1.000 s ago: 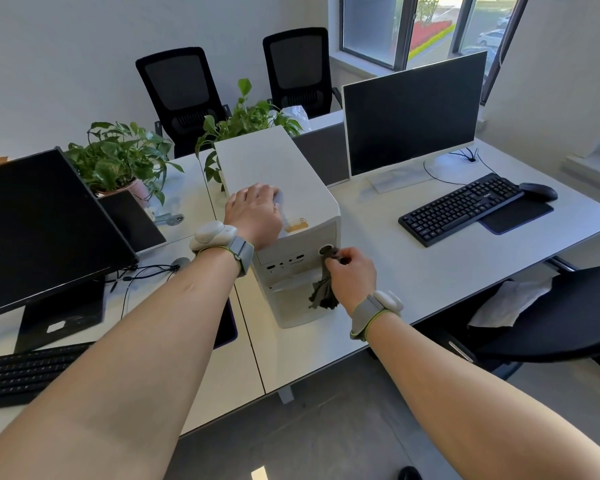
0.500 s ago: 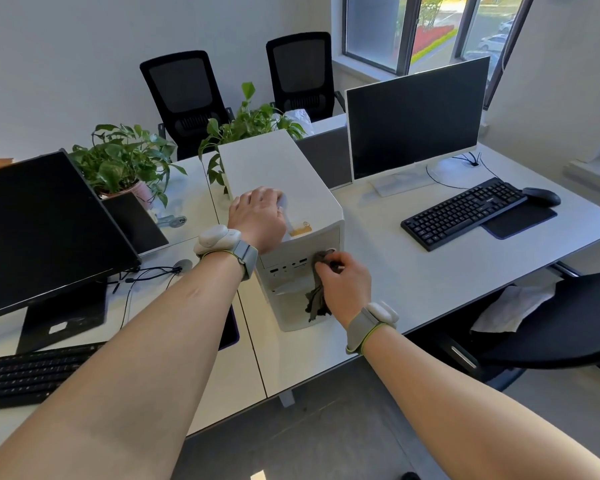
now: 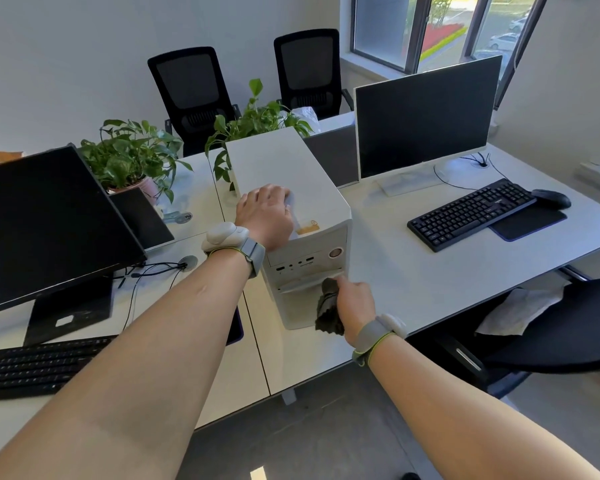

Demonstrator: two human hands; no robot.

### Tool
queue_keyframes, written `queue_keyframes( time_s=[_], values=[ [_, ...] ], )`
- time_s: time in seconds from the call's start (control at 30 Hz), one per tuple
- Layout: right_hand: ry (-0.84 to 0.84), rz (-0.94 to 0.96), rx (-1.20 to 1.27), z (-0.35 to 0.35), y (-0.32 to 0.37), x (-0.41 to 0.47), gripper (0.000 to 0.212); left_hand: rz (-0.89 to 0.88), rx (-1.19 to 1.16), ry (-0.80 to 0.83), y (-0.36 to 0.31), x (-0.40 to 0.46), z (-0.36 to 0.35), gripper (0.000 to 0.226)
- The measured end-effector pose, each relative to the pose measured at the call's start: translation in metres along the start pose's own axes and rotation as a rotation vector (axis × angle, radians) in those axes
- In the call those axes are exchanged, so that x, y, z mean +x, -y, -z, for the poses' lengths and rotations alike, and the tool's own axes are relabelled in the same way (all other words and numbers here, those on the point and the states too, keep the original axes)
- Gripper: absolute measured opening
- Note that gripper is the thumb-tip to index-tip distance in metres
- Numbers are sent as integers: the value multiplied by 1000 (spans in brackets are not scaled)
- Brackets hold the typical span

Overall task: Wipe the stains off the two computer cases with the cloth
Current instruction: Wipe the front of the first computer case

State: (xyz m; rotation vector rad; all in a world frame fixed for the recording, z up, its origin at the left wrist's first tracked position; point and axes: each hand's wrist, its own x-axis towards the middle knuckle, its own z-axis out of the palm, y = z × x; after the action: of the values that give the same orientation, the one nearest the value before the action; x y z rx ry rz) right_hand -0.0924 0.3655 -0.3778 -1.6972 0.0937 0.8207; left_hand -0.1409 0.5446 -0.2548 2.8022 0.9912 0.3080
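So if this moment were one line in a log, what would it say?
step: wiping case front | right hand: grips dark cloth against white computer case | left hand: rests on case top | second case: not seen

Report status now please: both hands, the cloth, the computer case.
Left hand rests on top of white computer case. Right hand grips dark cloth against case front, low. Nothing in the way.

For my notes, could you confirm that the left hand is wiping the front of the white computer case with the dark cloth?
Not quite: the head view shows the right hand wiping the front of the white computer case with the dark cloth.
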Motion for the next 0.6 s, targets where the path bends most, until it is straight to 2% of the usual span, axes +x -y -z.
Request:
queue_keyframes(
  time_s=[0.03, 0.07, 0.1, 0.17, 0.2, 0.3, 0.43, 0.5, 0.6],
  values=[
    [-12, -33, 130, 3, -1, 4, 65, -1, 1, 0, 0, 0, 0, 42],
    [-2, -46, 231, 5, -2, 7, 69, -1, 2, -2, 0, 0, 0, 41],
    [20, -19, 286, 8, 2, 3, 61, -1, 3, -3, 0, 0, 0, 41],
    [23, 82, 313, 9, 10, -10, 29, -1, 4, -8, 0, 0, -1, 41],
    [-17, 138, 311, 8, 9, -9, 25, -2, 3, -10, 0, 0, -1, 41],
    [-117, 271, 234, 2, 4, -5, 25, 1, -5, -7, -1, 0, 0, 41],
    [-43, 255, -82, -1, 3, 4, 7, 2, -4, 2, -1, -1, 1, 42],
    [-38, 272, -253, 4, 9, 5, 7, -2, -4, 3, -1, -1, 0, 41],
    [-127, 254, -191, 13, 17, 4, 17, -3, -2, 2, -1, -1, 0, 41]
  ],
)
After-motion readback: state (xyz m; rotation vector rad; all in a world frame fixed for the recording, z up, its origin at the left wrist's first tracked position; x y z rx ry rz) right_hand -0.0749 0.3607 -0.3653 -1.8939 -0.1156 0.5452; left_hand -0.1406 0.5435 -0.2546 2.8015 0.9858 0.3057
